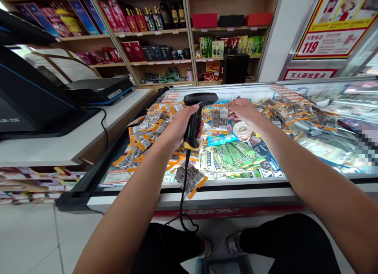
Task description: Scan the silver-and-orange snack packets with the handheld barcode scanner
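Note:
My left hand is wrapped round the handle of a black and yellow barcode scanner, whose cord hangs down over the freezer's front edge. Just right of the scanner head, my right hand pinches the edge of a small clear snack packet with orange ends and a white label. Left of the scanner, many like packets lie heaped on the glass top. One more packet rests near the front edge, partly behind the cord. To the right lies another pile of these packets.
Under the glass of the chest freezer are green ice-pop bags and tubs. A counter with a scale and a dark screen unit stands left. Shelves of boxes and bottles line the back.

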A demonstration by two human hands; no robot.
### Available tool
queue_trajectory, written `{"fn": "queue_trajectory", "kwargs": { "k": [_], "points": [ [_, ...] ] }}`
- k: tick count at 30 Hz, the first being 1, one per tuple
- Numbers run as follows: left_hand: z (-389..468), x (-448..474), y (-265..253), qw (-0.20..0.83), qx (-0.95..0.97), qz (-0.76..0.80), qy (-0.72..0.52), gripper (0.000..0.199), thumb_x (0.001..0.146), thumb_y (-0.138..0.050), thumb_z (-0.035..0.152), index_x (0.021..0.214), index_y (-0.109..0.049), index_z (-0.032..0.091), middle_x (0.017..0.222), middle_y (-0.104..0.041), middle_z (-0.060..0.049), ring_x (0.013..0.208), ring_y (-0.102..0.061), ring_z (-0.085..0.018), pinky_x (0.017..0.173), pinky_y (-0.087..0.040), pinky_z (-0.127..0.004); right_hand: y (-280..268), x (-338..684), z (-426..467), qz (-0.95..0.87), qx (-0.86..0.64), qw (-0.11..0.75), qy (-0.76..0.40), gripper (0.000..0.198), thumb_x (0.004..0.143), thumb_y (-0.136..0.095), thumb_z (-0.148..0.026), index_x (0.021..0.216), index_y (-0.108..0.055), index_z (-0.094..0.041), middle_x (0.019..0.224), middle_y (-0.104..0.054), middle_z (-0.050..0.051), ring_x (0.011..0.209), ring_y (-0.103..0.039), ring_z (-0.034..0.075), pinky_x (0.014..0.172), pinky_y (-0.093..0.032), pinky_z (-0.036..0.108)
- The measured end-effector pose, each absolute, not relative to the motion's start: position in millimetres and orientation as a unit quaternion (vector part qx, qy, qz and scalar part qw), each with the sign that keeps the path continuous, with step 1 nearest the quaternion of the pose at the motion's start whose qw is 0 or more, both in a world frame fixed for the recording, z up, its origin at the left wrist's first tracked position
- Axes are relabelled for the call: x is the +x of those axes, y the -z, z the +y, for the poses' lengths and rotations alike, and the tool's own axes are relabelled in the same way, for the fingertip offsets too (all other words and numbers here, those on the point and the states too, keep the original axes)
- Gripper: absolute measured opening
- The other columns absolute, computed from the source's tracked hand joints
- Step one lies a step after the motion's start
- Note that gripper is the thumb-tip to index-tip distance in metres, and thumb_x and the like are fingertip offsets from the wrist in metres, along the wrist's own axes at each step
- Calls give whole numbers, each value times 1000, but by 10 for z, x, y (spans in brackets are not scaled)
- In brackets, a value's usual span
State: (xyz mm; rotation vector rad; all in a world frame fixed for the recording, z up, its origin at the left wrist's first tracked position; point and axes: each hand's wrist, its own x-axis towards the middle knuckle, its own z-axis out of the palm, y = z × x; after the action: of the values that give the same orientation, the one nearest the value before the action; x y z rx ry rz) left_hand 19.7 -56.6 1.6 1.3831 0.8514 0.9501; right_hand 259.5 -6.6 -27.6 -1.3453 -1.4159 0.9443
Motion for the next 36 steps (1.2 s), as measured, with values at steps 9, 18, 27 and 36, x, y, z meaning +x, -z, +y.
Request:
{"fn": "queue_trajectory", "kwargs": {
  "k": [9,18,27,36],
  "points": [
    [-671,273,72,593,674,351,-267,39,89,-56,58,78,-52,20,62,-63,-6,46,-59,-17,41,-45,-28,238,2917,107,-515,-563,571,-304,14,87,-63,-34,80,-60,-22,87,-68,8,70,-70,22,57,-43,33],
    [-675,287,82,595,676,337,-275,41,89,-56,58,75,-53,20,62,-62,-6,45,-58,-16,40,-43,-27,228,2922,108,-511,-558,579,-305,14,85,-63,-34,79,-61,-21,86,-68,9,68,-68,22,61,-45,37],
    [-572,268,60,577,619,372,-382,39,84,-59,59,80,-52,20,61,-64,-5,44,-58,-16,40,-44,-26,336,3526,237,-543,-692,476,-14,20,89,-59,-36,93,-67,-18,82,-69,9,80,-66,26,77,-49,42],
    [-509,166,-61,569,554,374,-479,41,86,-54,61,89,-56,21,58,-60,-2,43,-55,-14,41,-41,-25,218,2866,-184,-696,-620,361,-19,29,94,-55,-36,114,-67,-19,113,-69,14,103,-63,30,87,-46,43]
  ]
}}
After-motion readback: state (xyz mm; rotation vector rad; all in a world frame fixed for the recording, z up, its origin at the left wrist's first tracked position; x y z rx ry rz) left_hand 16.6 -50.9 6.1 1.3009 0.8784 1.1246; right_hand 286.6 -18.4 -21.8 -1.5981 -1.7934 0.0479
